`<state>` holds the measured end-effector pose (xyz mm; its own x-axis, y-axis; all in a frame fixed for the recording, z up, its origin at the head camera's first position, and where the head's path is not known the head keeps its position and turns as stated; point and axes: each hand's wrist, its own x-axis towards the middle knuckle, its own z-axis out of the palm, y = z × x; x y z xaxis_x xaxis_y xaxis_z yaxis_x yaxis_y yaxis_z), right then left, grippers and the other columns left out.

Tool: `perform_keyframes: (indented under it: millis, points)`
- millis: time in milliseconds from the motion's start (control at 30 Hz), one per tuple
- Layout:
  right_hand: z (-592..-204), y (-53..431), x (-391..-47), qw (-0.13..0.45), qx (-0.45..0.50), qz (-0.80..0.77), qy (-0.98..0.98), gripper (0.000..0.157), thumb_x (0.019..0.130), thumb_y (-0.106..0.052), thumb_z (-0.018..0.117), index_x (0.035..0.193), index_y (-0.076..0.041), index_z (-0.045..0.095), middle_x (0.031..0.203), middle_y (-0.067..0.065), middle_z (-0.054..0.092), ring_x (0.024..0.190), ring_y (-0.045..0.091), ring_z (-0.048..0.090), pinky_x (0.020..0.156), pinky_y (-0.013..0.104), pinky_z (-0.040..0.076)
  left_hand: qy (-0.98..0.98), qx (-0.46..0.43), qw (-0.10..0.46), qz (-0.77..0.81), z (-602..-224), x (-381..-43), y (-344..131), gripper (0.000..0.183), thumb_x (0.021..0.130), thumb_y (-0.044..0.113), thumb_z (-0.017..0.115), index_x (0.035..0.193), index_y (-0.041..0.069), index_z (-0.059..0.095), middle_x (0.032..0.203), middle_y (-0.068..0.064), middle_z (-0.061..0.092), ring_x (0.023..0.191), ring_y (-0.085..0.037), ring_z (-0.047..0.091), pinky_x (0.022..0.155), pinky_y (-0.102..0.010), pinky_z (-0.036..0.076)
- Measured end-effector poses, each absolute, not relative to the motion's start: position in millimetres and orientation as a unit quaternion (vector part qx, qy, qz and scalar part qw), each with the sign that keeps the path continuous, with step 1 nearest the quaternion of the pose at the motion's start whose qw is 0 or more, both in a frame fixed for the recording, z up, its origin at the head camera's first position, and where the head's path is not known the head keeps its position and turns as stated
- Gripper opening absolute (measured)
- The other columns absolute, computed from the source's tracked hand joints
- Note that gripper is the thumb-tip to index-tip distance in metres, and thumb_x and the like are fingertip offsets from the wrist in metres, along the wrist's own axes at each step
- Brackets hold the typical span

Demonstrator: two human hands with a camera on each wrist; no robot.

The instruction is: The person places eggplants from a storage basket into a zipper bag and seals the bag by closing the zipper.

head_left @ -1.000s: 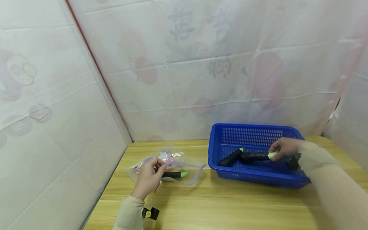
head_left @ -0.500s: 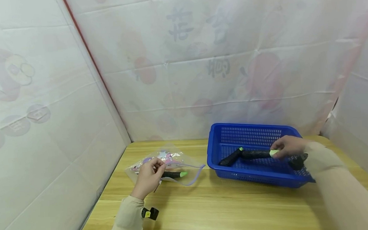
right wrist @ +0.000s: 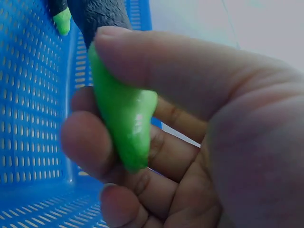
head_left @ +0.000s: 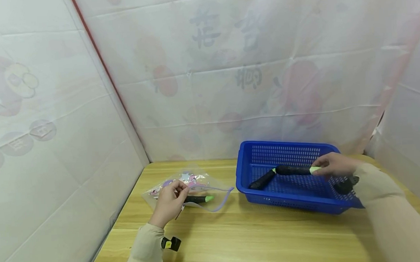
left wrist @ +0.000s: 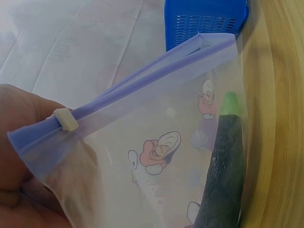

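Observation:
In the head view my left hand [head_left: 169, 201] holds a clear zip bag [left wrist: 109, 171] by its corner, at the cream slider [left wrist: 66, 119] on the purple zip. The bag's mouth gapes on its right side. Inside lies a dark zucchini [left wrist: 221, 175], its pale green stem towards the mouth. My right hand [head_left: 334, 164] pinches a second zucchini [head_left: 292, 170] by its bright green stem [right wrist: 123, 114], thumb on one side and fingers on the other. It lies roughly level over the blue basket [head_left: 283, 198]. Another zucchini [head_left: 263, 180] rests in the basket's left part.
The basket stands at the back right of the wooden table [head_left: 229, 239], close to the white cloth wall [head_left: 203, 139]. A second cloth wall [head_left: 63, 161] runs along the left edge. Black wrist devices are on the left wrist [head_left: 170, 243] and right wrist [head_left: 344, 185].
My right hand has risen slightly and moved right, lifting the pinched zucchini away from the basket floor. The left hand and the bag have stayed in place.

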<state>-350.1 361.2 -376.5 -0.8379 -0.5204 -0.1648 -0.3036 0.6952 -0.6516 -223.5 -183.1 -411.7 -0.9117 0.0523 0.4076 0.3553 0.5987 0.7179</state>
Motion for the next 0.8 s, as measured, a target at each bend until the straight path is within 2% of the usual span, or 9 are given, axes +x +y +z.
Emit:
perform_keyframes:
  millis: [200,367,600,800]
  points:
    - [-374.2,354.0,-344.7,0.122,-0.236,-0.313,0.912,0.027,0.095,-0.029,0.062,0.104,-0.003,0.065,0.080,0.007,0.060,0.064,0.019,0.055,0.058,0.033,0.048,-0.877,-0.115,0.172,-0.433,-410.4,-223.1,-183.1,0.010,0.094,0.014,0.063,0.086,0.009,0.065,0.072,0.003,0.056,0.051,-0.012,0.047,0.049,-0.025,0.041]
    - [-374.0,343.5,-339.2,0.079,-0.229,-0.307,0.921,0.028,0.095,-0.033,0.061,0.098,-0.006,0.065,0.070,0.002,0.055,0.060,0.013,0.050,0.056,0.029,0.044,-0.878,-0.111,0.176,-0.432,-409.7,-221.9,-184.0,0.011,0.094,0.013,0.063,0.084,0.012,0.064,0.072,0.003,0.055,0.052,-0.013,0.046,0.049,-0.025,0.041]
    - [-375.7,326.6,-327.9,0.026,-0.243,-0.262,0.934,0.024,0.097,-0.036,0.058,0.099,-0.013,0.066,0.088,-0.002,0.061,0.076,0.014,0.051,0.065,0.032,0.042,-0.879,-0.113,0.179,-0.427,-410.5,-220.4,-186.3,0.011,0.094,0.013,0.063,0.083,0.015,0.063,0.072,0.004,0.055,0.056,-0.013,0.048,0.051,-0.025,0.041]
    - [-370.8,309.0,-318.5,0.004,-0.254,-0.246,0.935,0.022,0.099,-0.036,0.054,0.097,-0.017,0.064,0.088,-0.003,0.061,0.076,0.015,0.052,0.068,0.035,0.043,-0.877,-0.112,0.177,-0.432,-410.8,-218.8,-187.8,0.010,0.094,0.014,0.063,0.085,0.011,0.064,0.072,0.004,0.055,0.052,-0.012,0.046,0.049,-0.025,0.041]
